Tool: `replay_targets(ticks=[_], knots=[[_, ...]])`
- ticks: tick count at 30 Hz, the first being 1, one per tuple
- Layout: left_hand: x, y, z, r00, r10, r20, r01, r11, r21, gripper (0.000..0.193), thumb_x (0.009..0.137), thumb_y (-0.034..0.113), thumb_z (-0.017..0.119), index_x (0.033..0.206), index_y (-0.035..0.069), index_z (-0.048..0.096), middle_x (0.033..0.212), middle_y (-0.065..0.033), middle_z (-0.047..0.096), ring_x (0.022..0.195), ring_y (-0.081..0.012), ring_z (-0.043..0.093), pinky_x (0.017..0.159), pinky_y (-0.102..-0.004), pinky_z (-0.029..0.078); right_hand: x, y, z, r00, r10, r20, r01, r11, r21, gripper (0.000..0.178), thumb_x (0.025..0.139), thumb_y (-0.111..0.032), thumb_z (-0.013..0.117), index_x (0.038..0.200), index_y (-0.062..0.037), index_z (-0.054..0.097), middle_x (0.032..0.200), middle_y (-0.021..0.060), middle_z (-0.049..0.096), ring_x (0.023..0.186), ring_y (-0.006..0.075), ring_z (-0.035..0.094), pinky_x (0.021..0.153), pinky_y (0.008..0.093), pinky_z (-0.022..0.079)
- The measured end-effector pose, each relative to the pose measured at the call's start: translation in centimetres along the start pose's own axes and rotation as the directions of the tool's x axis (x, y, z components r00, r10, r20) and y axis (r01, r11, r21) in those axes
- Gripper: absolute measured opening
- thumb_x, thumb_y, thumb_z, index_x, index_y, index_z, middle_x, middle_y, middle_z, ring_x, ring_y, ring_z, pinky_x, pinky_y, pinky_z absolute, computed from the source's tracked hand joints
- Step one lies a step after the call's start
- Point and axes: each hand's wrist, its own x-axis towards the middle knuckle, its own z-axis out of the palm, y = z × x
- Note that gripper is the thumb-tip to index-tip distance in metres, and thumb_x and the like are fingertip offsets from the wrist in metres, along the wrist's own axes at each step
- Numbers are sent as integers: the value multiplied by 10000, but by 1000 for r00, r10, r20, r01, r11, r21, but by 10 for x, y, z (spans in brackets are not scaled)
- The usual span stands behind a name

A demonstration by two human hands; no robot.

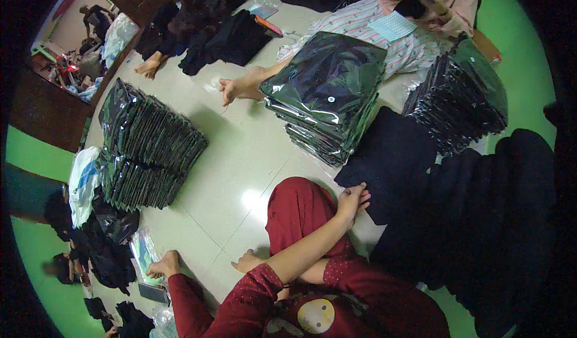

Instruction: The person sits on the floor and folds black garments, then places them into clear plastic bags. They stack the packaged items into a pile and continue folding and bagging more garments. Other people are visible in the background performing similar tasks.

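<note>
My two forearms cross in front of me. My left hand point(353, 203) reaches to the right past my raised knee, its fingers apart at the near-left edge of a flat, folded black garment point(393, 152). It touches or nearly touches the cloth. Under my left forearm, my right hand point(249, 260) points left near the floor with fingers stretched and nothing in it. Beyond the folded garment stands a stack of bagged black garments point(327, 91) in clear plastic. A large heap of loose black cloth point(469, 230) lies to my right.
More bagged stacks stand at the left point(150, 146) and far right point(460, 94). Across from me sits a person in striped clothing point(354, 28), bare foot beside the middle stack. Another person sits by black cloth point(225, 40). A white sack point(84, 185) and a dark phone-like object point(153, 293) lie left.
</note>
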Motion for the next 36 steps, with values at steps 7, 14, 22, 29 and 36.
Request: replay_targets(ticks=[7,14,22,29,36], knots=[[-15,-17,29,996,-11,-83,4,996,-93,362,795,333,707,981,105,496,961,-14,526,941,-162,549,759,-317,483,-6,0,2,999,-22,27,21,1000,15,442,896,-267,420,1297,-82,442,1224,205,495,1063,355,519,833,500,455],[-13,2,47,995,-52,-83,55,998,38,577,688,517,743,971,90,479,853,-1,482,786,-115,516,686,-271,445,-4,-2,1,999,-30,33,29,999,30,444,891,-247,419,1303,-81,437,1211,205,506,1055,354,528,834,496,456],[-7,-2,71,974,140,-177,-132,990,59,766,680,497,760,1071,-93,463,1026,-178,588,933,-252,577,832,-339,464,-7,0,-1,998,-52,44,51,998,25,449,885,-224,418,1311,-81,431,1196,206,519,1045,352,537,835,492,458],[9,-14,86,962,184,-201,-160,979,128,920,651,502,774,1195,-133,389,1161,-240,535,1087,-290,525,949,-336,397,-5,2,1,996,-75,56,74,997,14,455,880,-204,418,1317,-81,426,1183,206,530,1037,351,546,836,488,460],[12,0,89,924,336,-183,-282,921,268,685,680,366,756,1073,-101,445,1044,-217,572,968,-294,571,871,-354,449,0,-1,0,995,-85,57,85,996,4,461,874,-184,417,1323,-80,420,1170,206,542,1029,349,554,837,484,462]])
